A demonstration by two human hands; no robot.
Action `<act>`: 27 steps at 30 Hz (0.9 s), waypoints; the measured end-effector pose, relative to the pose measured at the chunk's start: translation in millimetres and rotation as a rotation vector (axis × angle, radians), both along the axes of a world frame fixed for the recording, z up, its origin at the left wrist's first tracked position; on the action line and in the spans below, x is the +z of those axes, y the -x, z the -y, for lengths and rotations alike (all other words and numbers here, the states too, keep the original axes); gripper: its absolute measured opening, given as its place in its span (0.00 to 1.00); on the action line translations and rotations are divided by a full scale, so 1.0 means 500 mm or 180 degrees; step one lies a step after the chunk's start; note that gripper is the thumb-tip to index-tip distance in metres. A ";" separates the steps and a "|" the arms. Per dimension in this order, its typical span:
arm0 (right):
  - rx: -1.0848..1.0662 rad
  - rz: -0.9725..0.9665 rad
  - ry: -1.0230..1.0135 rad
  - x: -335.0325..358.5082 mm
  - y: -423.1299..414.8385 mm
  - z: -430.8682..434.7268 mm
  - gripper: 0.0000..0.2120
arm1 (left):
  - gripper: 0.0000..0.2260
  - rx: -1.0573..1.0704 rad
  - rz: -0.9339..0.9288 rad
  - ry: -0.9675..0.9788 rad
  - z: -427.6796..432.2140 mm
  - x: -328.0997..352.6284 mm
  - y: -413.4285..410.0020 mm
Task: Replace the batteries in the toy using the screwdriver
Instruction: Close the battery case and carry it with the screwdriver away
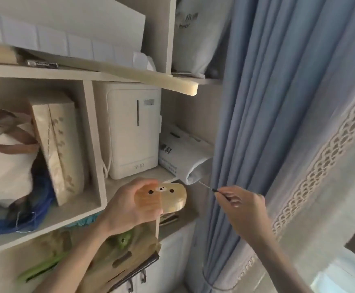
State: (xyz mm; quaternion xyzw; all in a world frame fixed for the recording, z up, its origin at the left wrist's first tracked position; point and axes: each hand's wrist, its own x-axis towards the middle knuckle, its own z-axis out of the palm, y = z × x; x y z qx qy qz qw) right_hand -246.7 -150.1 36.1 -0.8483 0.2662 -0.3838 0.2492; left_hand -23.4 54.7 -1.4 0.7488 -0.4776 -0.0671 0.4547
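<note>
The left hand [130, 206] holds the toy [164, 197], a tan block with a bear face, in the air in front of the shelf [100, 199]. Its fingers wrap around the toy. The right hand [240, 206] is just beside it, fingers pinching the thin screwdriver [209, 187], whose tip points up toward the shelf.

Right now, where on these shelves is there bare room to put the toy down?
Bare shelf shows in front of the white appliance, behind the toy in the left hand. The left cubby is crowded with the bag and box; the rolled paper fills the right end.
</note>
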 end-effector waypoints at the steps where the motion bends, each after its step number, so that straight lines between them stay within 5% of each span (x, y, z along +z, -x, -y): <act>1: 0.0148 0.0021 0.0023 0.003 -0.039 0.019 0.02 | 0.32 0.0144 -0.0052 -0.0018 0.004 -0.002 -0.019; 10: 0.1330 -0.0587 0.0769 0.011 -0.352 0.136 0.03 | 0.36 0.1420 -0.0099 -0.0509 0.051 -0.029 -0.126; 19: 0.1201 -0.1890 0.2265 -0.034 -0.545 0.147 0.07 | 0.30 0.1976 -0.0245 -0.1426 0.089 -0.054 -0.160; 27: 0.1093 -0.2122 0.2144 -0.086 -0.559 0.113 0.06 | 0.30 0.1924 0.0005 -0.1853 0.093 -0.070 -0.193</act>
